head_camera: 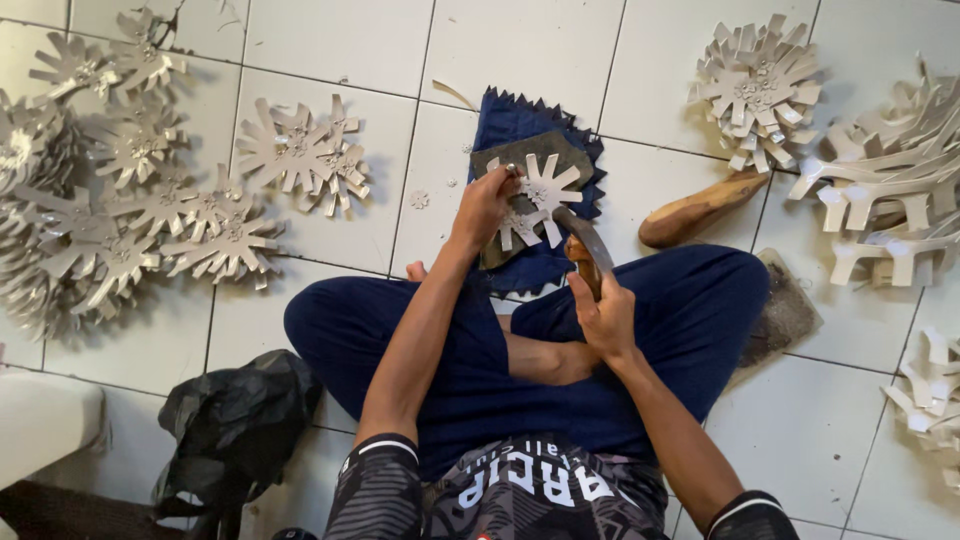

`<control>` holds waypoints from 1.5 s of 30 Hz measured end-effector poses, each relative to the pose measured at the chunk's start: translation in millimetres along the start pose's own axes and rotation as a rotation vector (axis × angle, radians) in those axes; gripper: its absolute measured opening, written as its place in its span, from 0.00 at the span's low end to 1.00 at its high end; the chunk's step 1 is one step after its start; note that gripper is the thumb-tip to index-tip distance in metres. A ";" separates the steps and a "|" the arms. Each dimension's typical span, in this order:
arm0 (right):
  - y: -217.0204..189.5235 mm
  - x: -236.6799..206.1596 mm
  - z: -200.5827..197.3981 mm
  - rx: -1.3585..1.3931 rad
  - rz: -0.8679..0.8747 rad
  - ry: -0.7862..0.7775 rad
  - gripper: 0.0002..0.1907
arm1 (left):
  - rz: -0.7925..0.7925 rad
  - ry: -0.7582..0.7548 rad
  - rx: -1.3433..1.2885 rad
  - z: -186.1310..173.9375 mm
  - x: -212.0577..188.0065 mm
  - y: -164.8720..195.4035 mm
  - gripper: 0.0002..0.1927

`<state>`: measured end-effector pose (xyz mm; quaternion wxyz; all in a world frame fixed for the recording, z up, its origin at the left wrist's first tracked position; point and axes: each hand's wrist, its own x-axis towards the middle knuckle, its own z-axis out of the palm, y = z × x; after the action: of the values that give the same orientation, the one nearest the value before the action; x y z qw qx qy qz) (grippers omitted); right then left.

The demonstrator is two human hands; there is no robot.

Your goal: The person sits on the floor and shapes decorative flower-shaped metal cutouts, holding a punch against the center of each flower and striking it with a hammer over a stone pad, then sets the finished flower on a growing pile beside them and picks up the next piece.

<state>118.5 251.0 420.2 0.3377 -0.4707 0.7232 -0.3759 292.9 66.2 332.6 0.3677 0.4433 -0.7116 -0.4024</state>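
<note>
The white star-shaped cutout (540,197) lies on a grey pad (533,165) set over a dark blue cloth (520,125) on the tiled floor (520,50), just beyond the person's crossed legs. The left hand (485,205) presses down on the cutout's left side, fingers curled over it and pinning it to the pad. The right hand (603,315) is closed around the wooden handle of a knife (585,250), whose dark curved blade reaches up to touch the cutout's near right edge. To the far left, many similar pale cutouts (150,190) lie spread and overlapping across the floor. At the far right sits a stacked pile of cutouts (760,90), and beyond it more loose pieces (885,190) are heaped along the right edge. A wooden block (700,208), shaped like a shoe last, lies just right of the blue cloth. A crumpled black plastic bag (235,425) rests near the person's left knee.
</note>
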 end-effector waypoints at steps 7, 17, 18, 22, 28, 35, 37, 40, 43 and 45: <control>-47.3 31.5 -13.6 0.220 -0.101 -0.103 0.17 | 0.126 -0.034 0.145 0.6 -5.3 -11.1 0.13; -4.3 55.5 18.9 -0.286 -0.550 0.075 0.13 | 0.402 -0.021 0.284 4.2 1.4 -30.7 0.24; -0.1 57.3 24.1 -0.190 -0.298 -0.032 0.16 | 0.342 -0.026 0.251 4.6 1.0 -31.6 0.22; 7.4 43.3 9.9 -0.100 -0.202 0.097 0.21 | 0.090 0.030 0.092 9.5 -5.7 -19.8 0.12; -0.8 40.4 -3.5 0.200 0.000 0.086 0.24 | 0.012 -0.031 -0.042 24.6 -3.6 -3.1 0.08; -33.7 30.3 -22.7 0.217 0.015 0.014 0.17 | 0.231 -0.014 0.032 28.1 -8.6 1.2 0.14; -40.0 22.2 -37.7 0.311 -0.067 -0.034 0.15 | 0.217 -0.037 0.055 27.2 -10.0 4.7 0.14; -33.0 5.4 -58.7 0.546 -0.365 -0.034 0.15 | 0.199 -0.084 0.093 24.7 -11.3 10.6 0.15; -8.0 12.9 -45.4 0.476 -0.697 0.124 0.15 | 0.203 -0.127 0.141 20.5 -10.6 13.2 0.19; 11.3 32.3 -17.2 0.048 -0.686 0.144 0.15 | 0.235 -0.134 0.165 17.9 -10.0 12.0 0.19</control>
<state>88.6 227.8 414.5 0.1506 -0.6507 0.5358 -0.5166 276.4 83.3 334.4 0.3265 0.3577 -0.8121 -0.3256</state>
